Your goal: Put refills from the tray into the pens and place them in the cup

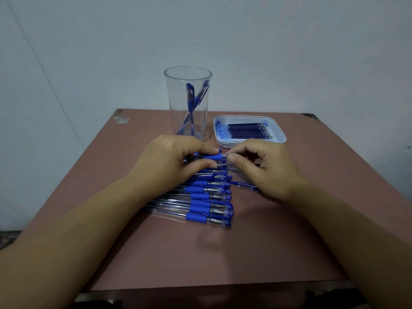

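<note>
The left hand [176,159] reaches in over the middle of the brown table [133,253], its fingers and thumb closed around the barrel of a pen [211,156] by its blue grip; beneath and in front of that hand a row of pens [207,197] lies side by side on the table, clear barrels to the left, blue grips and capped tips to the right, running toward the near edge; behind the left hand, close to the far edge, stands a tall clear cup [188,101], upright, with two blue pens [194,97] leaning inside it; just right of the row a loose clear cap [246,186] lies on the table, partly under the right wrist; the right hand [263,166] meets the held pen at its tip end, thumb and forefinger pinched on that tip; toward the far right corner sits a white tray [281,132], a batch of dark refills [248,131] lying flat in it.
</note>
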